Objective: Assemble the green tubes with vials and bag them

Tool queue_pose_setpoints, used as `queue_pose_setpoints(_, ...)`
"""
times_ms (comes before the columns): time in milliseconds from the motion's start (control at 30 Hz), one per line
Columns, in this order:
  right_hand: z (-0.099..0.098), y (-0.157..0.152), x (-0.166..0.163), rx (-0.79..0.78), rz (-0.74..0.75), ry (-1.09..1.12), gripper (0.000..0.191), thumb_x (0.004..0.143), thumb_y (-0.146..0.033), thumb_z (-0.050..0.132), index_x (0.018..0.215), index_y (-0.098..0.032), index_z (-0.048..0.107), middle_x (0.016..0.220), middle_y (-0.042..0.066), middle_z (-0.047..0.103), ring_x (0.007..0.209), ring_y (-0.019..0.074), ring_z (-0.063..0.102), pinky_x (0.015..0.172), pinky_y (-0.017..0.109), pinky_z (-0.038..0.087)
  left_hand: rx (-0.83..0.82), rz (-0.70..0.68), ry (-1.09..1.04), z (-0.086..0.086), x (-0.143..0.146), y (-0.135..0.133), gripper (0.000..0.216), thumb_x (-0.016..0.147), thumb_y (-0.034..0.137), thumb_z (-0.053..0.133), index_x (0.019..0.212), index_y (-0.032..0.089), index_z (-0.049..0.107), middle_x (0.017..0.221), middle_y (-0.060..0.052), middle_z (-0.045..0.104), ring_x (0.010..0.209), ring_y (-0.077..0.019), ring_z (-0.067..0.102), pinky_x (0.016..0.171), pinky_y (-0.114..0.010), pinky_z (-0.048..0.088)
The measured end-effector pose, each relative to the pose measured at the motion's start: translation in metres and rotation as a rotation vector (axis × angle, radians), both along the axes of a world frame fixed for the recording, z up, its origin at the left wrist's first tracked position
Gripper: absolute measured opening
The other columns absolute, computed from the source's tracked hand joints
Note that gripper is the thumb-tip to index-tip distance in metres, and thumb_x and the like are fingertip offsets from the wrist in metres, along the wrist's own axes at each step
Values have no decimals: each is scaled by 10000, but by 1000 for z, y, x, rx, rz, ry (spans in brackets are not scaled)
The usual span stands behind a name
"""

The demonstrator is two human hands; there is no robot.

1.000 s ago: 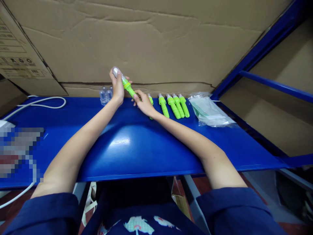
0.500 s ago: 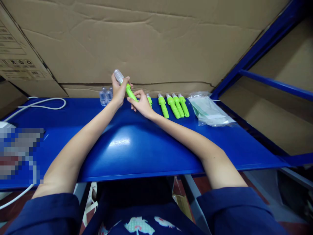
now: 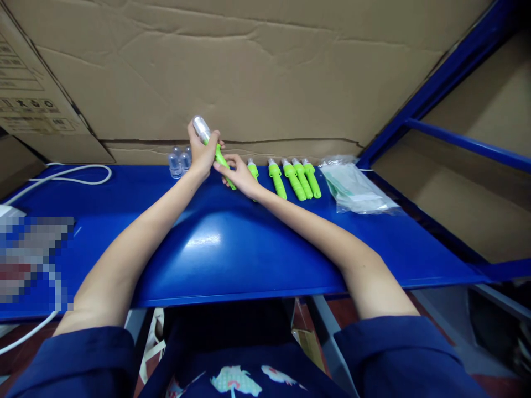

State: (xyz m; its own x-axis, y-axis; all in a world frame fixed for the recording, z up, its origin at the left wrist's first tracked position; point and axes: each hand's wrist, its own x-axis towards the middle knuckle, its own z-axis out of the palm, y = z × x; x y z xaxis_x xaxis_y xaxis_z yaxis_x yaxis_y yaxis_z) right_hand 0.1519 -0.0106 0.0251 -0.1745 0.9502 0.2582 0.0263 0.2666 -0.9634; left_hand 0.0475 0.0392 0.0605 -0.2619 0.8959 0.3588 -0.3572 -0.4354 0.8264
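A bright green handle (image 3: pixel 222 158) with a clear domed cap (image 3: pixel 201 128) on its upper end is held tilted between both hands, in front of the cardboard. My left hand (image 3: pixel 202 152) is closed around the part where cap and handle meet. Lower down, my right hand (image 3: pixel 240 176) pinches the handle with thumb and fingers, and its bottom tip sticks out below. Several loose clear caps (image 3: pixel 176 163) stand on the blue table just left of my left hand. Beside my right hand lies another green handle (image 3: pixel 252 169), partly covered by the hand.
More green handles with clear tops (image 3: pixel 295 179) lie in a row to the right. Beyond them is a clear plastic bag (image 3: pixel 359 188) with pale contents. A white cable (image 3: pixel 83 181) loops on the blue table (image 3: pixel 249 249) at left. A cardboard sheet (image 3: pixel 265 72) stands behind.
The held handle has turned a little steeper, and more of its lower tip shows. My right fingers have shifted slightly along it. The clear cap now shines more silvery.
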Motion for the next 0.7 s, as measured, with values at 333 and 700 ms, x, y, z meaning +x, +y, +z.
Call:
queue_pose_setpoints(333, -3, -3, 0, 122, -44, -5, 255, 928, -364, 717, 910, -226, 505, 799, -64, 619, 597, 51, 588, 547, 154, 442, -25, -77, -21, 2, -3, 4, 845, 806, 337, 799, 1514, 425, 347, 821, 36, 696, 699, -163, 696, 663, -294, 562)
queue_pose_setpoints(700, 10, -8, 2, -173, 158, 171, 282, 1036, -411, 550, 846, -210, 494, 608, -74, 480, 398, 47, 354, 369, 159, 273, 25, -87, 114, -2, -2, 2, 801, 760, 477, 832, 1435, 397, 411, 850, 0, 681, 873, -205, 689, 713, -335, 544)
